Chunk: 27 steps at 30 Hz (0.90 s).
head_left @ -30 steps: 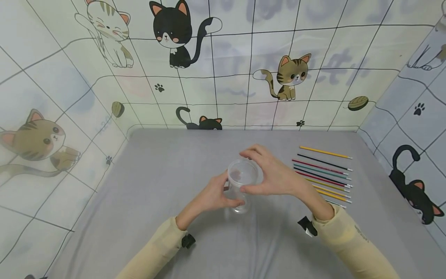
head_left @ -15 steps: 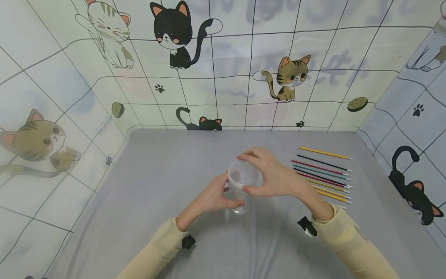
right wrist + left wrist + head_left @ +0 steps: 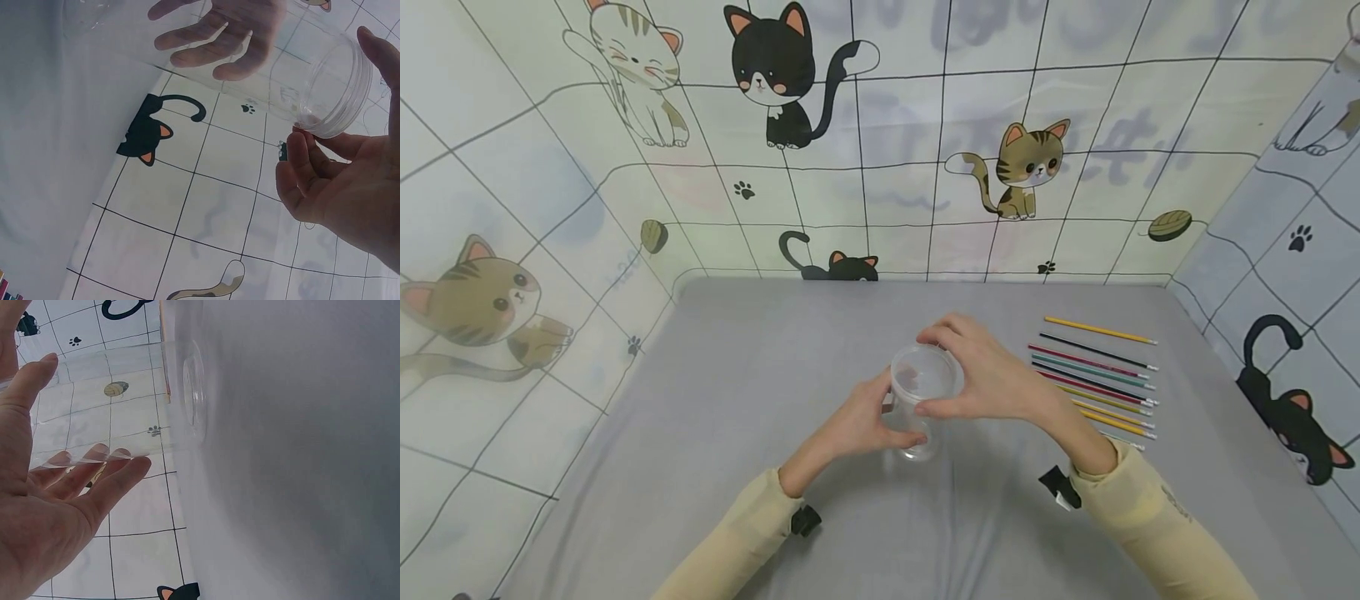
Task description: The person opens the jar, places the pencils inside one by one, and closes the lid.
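A tall clear plastic jar [image 3: 919, 450] stands upright in front of me, its base at the grey cloth in the left wrist view. My left hand [image 3: 865, 421] grips the jar's body from the left, thumb on the near side and fingers around the far side [image 3: 103, 481]. At the top, my right hand [image 3: 988, 375] holds the rim of a round clear lid [image 3: 925, 372] between thumb and fingers. In the right wrist view the lid's ridged edge [image 3: 350, 103] lies between that thumb and the curled fingers.
Several pencils, among them a yellow pencil [image 3: 1097, 329] and a black pencil [image 3: 1097, 350], lie in a row on the right side of the grey cloth [image 3: 760, 333]. Cat-printed fabric walls [image 3: 895, 192] enclose the back and sides.
My right thumb and fingers shift a little back and forth around the lid's rim, turning slightly. The left hand and the jar stay in place.
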{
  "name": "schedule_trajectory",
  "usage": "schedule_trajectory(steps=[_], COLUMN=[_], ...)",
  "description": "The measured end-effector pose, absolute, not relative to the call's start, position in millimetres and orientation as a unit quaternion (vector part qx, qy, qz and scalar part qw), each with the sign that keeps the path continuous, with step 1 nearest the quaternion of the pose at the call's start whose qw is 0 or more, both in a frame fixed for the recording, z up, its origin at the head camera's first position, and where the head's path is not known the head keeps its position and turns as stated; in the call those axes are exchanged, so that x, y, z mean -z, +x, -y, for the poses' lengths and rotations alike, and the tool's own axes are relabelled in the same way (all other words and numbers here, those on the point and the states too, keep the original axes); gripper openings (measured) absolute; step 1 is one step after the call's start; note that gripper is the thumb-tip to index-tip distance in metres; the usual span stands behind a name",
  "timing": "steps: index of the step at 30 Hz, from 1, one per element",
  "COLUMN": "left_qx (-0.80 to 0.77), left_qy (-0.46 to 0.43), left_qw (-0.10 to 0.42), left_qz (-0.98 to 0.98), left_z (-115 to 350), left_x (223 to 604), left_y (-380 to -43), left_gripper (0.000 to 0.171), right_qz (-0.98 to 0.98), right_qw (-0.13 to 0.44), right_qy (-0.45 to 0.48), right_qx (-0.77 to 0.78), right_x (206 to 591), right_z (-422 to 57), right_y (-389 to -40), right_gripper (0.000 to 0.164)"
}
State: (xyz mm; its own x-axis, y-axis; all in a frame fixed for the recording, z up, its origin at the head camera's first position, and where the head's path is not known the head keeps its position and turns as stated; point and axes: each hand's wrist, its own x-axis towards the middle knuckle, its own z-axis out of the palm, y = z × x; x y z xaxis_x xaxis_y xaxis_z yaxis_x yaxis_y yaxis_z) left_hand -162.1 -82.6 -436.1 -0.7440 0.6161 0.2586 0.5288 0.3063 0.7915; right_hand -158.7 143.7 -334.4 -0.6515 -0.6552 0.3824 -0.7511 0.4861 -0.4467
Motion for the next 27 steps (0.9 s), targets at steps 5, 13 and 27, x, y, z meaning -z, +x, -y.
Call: schedule_trajectory(steps=[5, 13, 27], left_qx=[-0.466, -0.464, -0.474], left_qy=[0.352, 0.353, 0.357], left_qw=[0.046, 0.047, 0.051], left_qz=[-0.811, -0.811, -0.803], left_z=[82.3, 82.6, 82.7], left_x=[436.6, 436.0, 437.4], left_y=[-162.5, -162.2, -161.7], left_gripper=[0.085, 0.085, 0.083], right_qz=[0.855, 0.853, 0.858], right_qw=[0.080, 0.077, 0.080], right_qy=[0.426, 0.438, 0.427], right_qx=[-0.284, -0.273, -0.275], right_x=[333.3, 331.7, 331.2], right_z=[-144.4, -145.8, -143.9], right_y=[-158.5, -157.1, -156.4], right_gripper=[0.064, 0.073, 0.065])
